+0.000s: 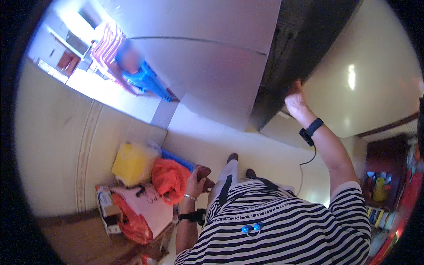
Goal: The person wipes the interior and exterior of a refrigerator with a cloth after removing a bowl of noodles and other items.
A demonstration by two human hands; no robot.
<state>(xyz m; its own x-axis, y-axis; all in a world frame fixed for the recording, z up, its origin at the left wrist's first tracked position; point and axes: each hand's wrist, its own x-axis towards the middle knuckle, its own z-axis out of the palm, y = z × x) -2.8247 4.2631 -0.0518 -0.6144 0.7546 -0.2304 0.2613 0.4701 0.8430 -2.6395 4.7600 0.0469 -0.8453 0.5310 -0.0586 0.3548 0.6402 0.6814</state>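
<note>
My left hand [196, 184], with a bangle at the wrist, is closed around a reddish-brown object [203, 173] whose kind I cannot tell. It is beside an orange-red plastic bag [170, 179]. My right hand [295, 97] reaches up to the edge of a large pale, glossy panel [361, 76], next to a dark gap. Its fingers are partly hidden in shadow, so their grip is unclear. A black strap with a small device [307, 134] and a cable sits on my right wrist. Another strapped device [195, 217] is on the left forearm.
A yellow bag [129, 164] and a pink-topped box [154, 212] with red plastic stand at lower left. A tall grey cabinet-like surface [212, 73] rises ahead. Beyond it, a person in blue [144, 78] stands by stacked pink chairs [107, 49]. Shelved goods are at far right.
</note>
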